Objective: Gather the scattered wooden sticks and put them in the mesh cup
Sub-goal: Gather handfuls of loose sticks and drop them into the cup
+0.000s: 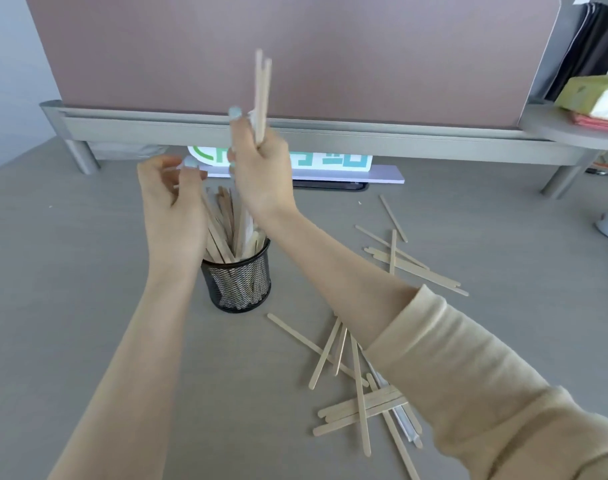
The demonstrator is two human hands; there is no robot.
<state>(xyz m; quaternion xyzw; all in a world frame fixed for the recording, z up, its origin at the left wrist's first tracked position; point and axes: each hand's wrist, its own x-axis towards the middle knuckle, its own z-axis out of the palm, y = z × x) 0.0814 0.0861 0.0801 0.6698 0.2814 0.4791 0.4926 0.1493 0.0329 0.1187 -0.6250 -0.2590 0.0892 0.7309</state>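
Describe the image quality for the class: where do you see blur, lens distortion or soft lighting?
Head view: the right hand and the sticks it holds are motion-blurred, as are the left hand's fingers; the mesh cup and the scattered sticks on the desk look sharper; the wide-angle lens bows the shelf rail; lighting is even and soft, with faint shadows only.

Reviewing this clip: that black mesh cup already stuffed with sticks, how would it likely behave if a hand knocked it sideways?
The mesh cup is probably light: thin open wire mesh. It looks apt to tip, since the sticks in it stand well above its rim and fan toward the left hand. On the smooth desk it may also slide before tipping. The right hand holds more sticks above it.
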